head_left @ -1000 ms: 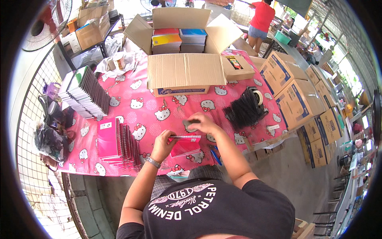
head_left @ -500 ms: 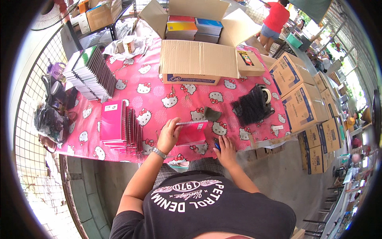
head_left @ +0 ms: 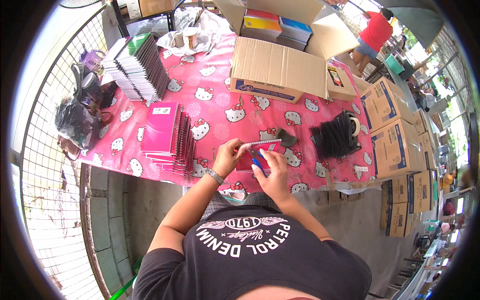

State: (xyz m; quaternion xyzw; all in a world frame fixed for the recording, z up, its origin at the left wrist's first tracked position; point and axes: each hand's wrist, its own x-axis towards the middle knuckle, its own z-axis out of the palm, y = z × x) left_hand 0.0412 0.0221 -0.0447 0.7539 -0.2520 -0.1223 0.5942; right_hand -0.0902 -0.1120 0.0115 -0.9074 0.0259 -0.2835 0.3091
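Note:
A pink spiral notebook (head_left: 243,165) lies near the table's front edge, its coil binding (head_left: 263,142) on the far side. My left hand (head_left: 229,157) is closed on the coil's left end. In my right hand (head_left: 274,172) is a pair of blue-handled pliers (head_left: 257,162), jaws at the coil close to my left fingertips. Exactly what the jaws touch is too small to tell. A dark green scrap (head_left: 286,138) lies just beyond the coil's right end. Left of my hands stands a stack of pink spiral notebooks (head_left: 161,127).
Black plastic coils (head_left: 334,136) lie to the right. An open carton (head_left: 267,90) holding notebooks stands at the back, with a taller notebook stack (head_left: 131,75) at back left. Sealed cartons (head_left: 395,147) are piled beyond the table's right edge. A person in red (head_left: 376,35) stands far off.
My right hand has lifted the pliers from the table and brought them to the coil's left end. My left hand stays on the notebook. The whole view has shifted.

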